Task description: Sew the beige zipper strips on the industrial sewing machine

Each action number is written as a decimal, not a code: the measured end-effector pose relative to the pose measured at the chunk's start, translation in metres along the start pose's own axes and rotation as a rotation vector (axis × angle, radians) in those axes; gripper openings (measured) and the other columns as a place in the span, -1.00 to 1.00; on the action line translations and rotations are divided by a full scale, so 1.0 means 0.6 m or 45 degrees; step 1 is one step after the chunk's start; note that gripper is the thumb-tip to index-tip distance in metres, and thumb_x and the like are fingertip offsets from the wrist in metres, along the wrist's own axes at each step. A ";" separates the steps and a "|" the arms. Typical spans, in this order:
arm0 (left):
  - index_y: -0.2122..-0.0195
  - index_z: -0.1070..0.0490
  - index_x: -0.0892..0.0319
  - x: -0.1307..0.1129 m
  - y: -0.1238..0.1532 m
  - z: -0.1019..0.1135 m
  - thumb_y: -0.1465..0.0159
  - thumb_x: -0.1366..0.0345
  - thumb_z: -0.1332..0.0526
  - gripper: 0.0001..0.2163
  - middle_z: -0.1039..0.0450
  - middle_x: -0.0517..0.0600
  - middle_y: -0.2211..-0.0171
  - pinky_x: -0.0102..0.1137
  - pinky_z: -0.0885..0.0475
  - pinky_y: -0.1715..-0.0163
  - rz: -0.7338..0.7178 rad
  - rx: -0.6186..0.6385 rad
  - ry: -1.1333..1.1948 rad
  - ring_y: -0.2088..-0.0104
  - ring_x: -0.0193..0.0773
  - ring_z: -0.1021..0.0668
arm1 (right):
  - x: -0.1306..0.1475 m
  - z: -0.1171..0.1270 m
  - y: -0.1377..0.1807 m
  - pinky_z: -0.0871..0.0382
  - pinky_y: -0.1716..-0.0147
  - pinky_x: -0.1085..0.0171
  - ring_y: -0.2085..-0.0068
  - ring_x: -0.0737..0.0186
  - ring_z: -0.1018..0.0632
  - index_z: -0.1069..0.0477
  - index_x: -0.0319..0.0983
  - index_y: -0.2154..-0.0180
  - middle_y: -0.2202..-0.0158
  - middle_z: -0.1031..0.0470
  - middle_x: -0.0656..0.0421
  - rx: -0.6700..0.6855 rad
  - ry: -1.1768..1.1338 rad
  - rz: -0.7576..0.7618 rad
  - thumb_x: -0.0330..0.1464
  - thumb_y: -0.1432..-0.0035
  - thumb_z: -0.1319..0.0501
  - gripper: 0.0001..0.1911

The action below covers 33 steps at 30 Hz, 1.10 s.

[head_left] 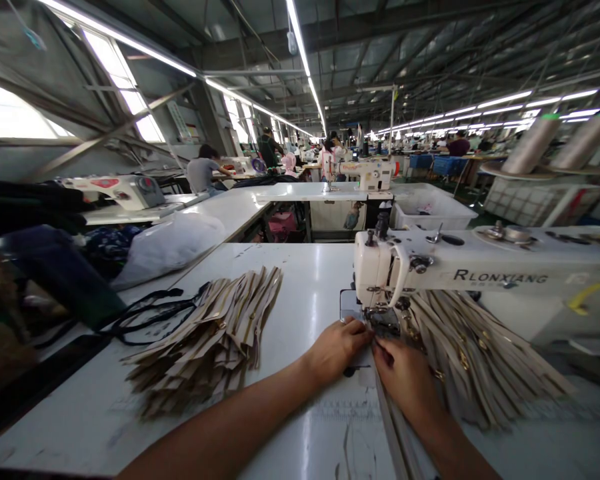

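Note:
A white sewing machine point(380, 267) marked RLONXIANG stands at the right, its needle area just ahead of my fingertips. My left hand point(339, 347) is closed, fingers bent together at the end of a beige zipper strip point(391, 427) beside the presser foot. Close by on the right, my right hand point(405, 377) pinches the same strip, which trails down toward me. A fanned pile of beige zippers point(215, 333) lies to the left. Behind the needle and under the machine arm spreads another bunch of zippers point(473, 360) with gold-coloured pulls. My fingers hide the strip's tip.
Black straps point(153, 313) and a white bag point(173, 240) lie at the left. Beyond the table are a white bin point(435, 210), another sewing machine point(370, 175) and thread cones point(533, 143). Several people work farther back, one in a grey top point(203, 175).

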<state>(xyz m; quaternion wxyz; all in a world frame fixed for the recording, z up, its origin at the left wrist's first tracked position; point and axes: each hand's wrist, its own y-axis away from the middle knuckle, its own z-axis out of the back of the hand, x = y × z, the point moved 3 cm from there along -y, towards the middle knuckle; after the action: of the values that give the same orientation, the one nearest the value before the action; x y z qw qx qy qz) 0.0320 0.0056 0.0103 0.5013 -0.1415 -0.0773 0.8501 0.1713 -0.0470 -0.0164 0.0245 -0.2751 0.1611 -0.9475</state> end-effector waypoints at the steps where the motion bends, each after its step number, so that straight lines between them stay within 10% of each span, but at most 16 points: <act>1: -0.02 -0.44 0.20 0.000 -0.001 0.001 -0.38 0.39 -0.10 -0.76 -0.46 0.07 0.17 -0.33 -0.47 0.15 0.000 -0.006 0.019 0.15 -0.16 -0.47 | 0.000 0.000 0.000 -0.42 0.29 0.26 0.30 0.14 -0.62 -0.56 -0.26 0.16 0.26 -0.63 0.07 -0.003 0.007 0.000 -0.42 -0.23 -0.08 -0.71; 33: 0.11 -0.54 0.18 0.033 -0.020 -0.013 -0.37 0.36 -0.12 -0.80 -0.44 0.06 0.15 -0.32 -0.44 0.06 0.057 -0.060 0.312 0.09 -0.17 -0.45 | 0.019 -0.004 -0.005 -0.41 0.31 0.33 0.24 0.20 -0.60 -0.52 -0.21 0.10 0.20 -0.59 0.09 0.079 0.416 0.055 -0.45 -0.28 -0.03 -0.69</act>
<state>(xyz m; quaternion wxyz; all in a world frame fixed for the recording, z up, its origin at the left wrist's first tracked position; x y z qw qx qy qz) 0.0355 0.0288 0.0031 0.4843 -0.2578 -0.0322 0.8354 0.1604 -0.0450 -0.0117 0.0266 -0.1128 0.1396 -0.9834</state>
